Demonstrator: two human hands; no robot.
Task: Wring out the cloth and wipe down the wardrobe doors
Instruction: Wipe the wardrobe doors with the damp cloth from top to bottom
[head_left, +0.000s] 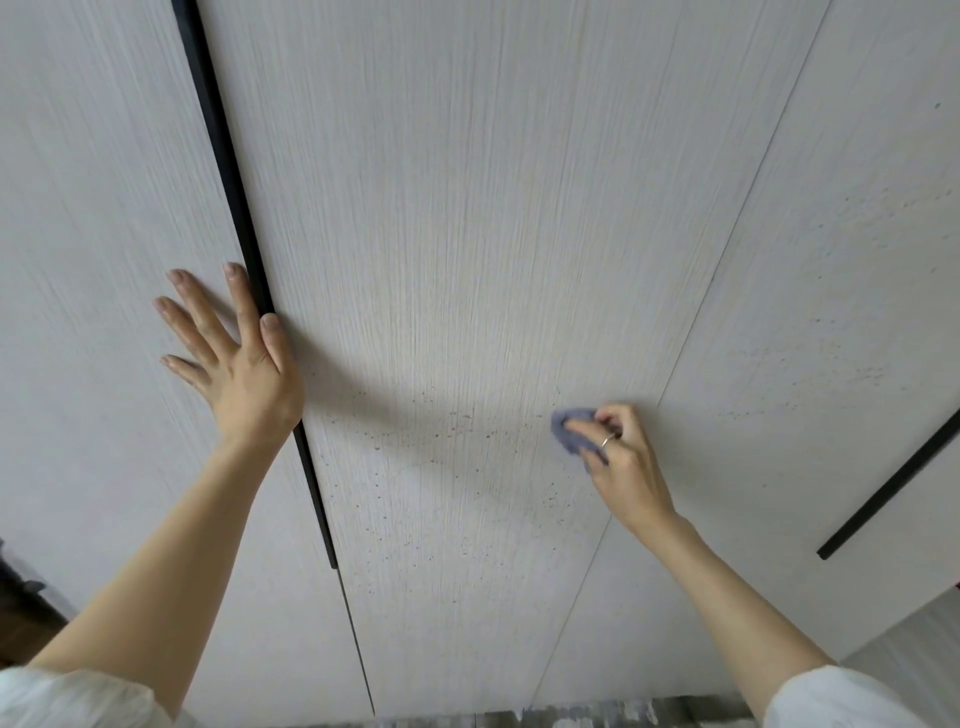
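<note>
Pale wood-grain wardrobe doors fill the view. The middle door carries small dark specks around its lower half. My right hand pinches a small bunched grey-blue cloth and presses it against the middle door near its right edge. My left hand lies flat with fingers spread on the left door, its thumb beside the black handle strip.
A second black handle strip runs down the right door. Grey floor shows at the bottom right, and a dark object sits at the left edge.
</note>
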